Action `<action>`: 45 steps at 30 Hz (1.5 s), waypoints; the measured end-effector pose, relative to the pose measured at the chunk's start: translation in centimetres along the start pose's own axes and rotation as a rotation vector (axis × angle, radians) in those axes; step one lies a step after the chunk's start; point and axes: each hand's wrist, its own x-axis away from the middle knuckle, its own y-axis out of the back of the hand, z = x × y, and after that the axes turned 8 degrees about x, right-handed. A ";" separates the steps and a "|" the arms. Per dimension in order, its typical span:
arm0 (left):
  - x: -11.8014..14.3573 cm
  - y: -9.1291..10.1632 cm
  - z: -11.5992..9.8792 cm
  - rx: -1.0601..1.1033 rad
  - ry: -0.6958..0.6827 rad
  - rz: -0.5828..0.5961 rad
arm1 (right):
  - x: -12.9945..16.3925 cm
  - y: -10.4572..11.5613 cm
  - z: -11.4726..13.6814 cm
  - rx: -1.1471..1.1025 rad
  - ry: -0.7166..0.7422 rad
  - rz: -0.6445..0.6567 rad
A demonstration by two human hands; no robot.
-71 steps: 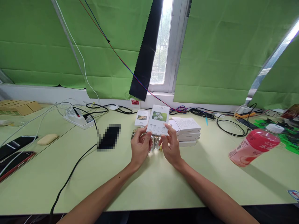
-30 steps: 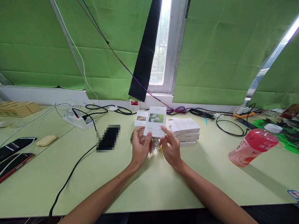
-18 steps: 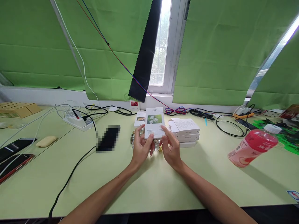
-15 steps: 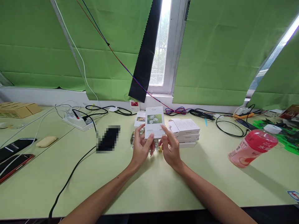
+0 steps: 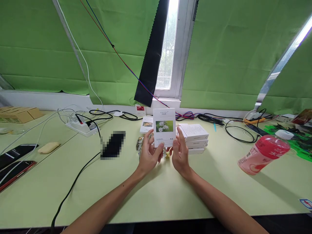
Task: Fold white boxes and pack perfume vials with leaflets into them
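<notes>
A white box (image 5: 164,113) with a photo of white flowers and printed text on its front is held up over the table, its face toward me. My left hand (image 5: 149,154) grips its lower left, thumb across the front and fingers behind. On the other side, my right hand (image 5: 180,156) has its thumb at the lower right corner and its fingers along the right edge. Behind and below the box are small shiny gold and clear containers (image 5: 139,143), mostly hidden. Another white box (image 5: 146,124) with a yellow flower picture lies behind on the left.
Stacked white boxes (image 5: 195,136) stand just right of my right hand. A pink drink bottle (image 5: 264,154) leans farther right. On the left are a power strip (image 5: 81,127), a pixelated dark object (image 5: 113,145), a cream case (image 5: 48,148) and phones (image 5: 17,156). Cables (image 5: 211,119) run along the back.
The box has shifted slightly right and tilted more upright toward me. My right hand's fingers have moved from its front corner to its right edge.
</notes>
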 end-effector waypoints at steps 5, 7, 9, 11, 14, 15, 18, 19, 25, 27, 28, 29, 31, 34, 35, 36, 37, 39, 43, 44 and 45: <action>0.3 0.1 0.6 -0.059 -0.024 0.014 | 0.0 0.0 -0.1 0.023 -0.025 -0.012; 0.4 0.3 1.0 -0.100 -0.055 0.021 | 0.0 0.0 -0.2 0.062 -0.034 -0.022; 0.5 0.5 1.3 -0.149 -0.095 0.008 | 0.1 0.1 -0.3 0.092 -0.036 -0.033; 0.5 0.7 1.4 -0.195 -0.139 -0.019 | 0.0 0.1 -0.2 0.090 -0.030 -0.036; 0.4 0.8 1.0 -0.265 -0.187 -0.077 | 0.0 0.2 0.1 0.029 -0.016 -0.008; 0.4 0.9 0.7 -0.296 -0.203 -0.100 | -0.1 0.2 0.2 0.009 -0.007 0.010; 0.1 1.2 -0.1 -0.412 -0.295 -0.133 | -0.2 0.4 0.5 0.002 0.053 0.061; 0.0 1.2 -0.4 -0.459 -0.338 -0.128 | -0.2 0.4 0.5 0.016 0.083 0.074; -0.9 1.7 -1.6 -0.569 -0.492 -0.113 | -0.3 0.7 0.8 0.099 0.188 0.134; -1.1 1.6 -2.0 -0.550 -0.491 -0.107 | -0.2 0.7 0.8 0.113 0.220 0.138; -1.2 1.5 -2.1 -0.538 -0.481 -0.103 | -0.2 0.7 0.8 0.111 0.236 0.140; -1.3 1.4 -2.3 -0.523 -0.466 -0.101 | -0.1 0.6 0.8 0.103 0.249 0.143; -1.3 1.0 -2.6 -0.484 -0.416 -0.105 | -0.1 0.6 0.8 0.075 0.271 0.150; -1.1 0.3 -3.1 -0.425 -0.325 -0.105 | -0.2 0.4 0.7 0.025 0.294 0.147; -1.0 0.1 -3.3 -0.416 -0.299 -0.099 | -0.2 0.4 0.6 0.010 0.301 0.143; -1.0 0.0 -3.6 -0.411 -0.273 -0.088 | -0.2 0.4 0.6 -0.002 0.306 0.141; -0.9 -0.1 -3.8 -0.411 -0.250 -0.072 | -0.2 0.3 0.5 -0.009 0.307 0.144; -0.9 -0.1 -4.4 -0.406 -0.190 -0.011 | 0.0 0.3 0.5 -0.015 0.297 0.166; -1.0 1.0 -4.8 -0.377 -0.085 0.156 | 0.3 0.1 0.5 -0.046 0.280 0.223; -1.0 1.4 -4.7 -0.373 -0.083 0.190 | 0.4 0.1 0.5 -0.057 0.285 0.230; -1.0 1.8 -4.6 -0.368 -0.078 0.226 | 0.4 0.0 0.5 -0.064 0.290 0.233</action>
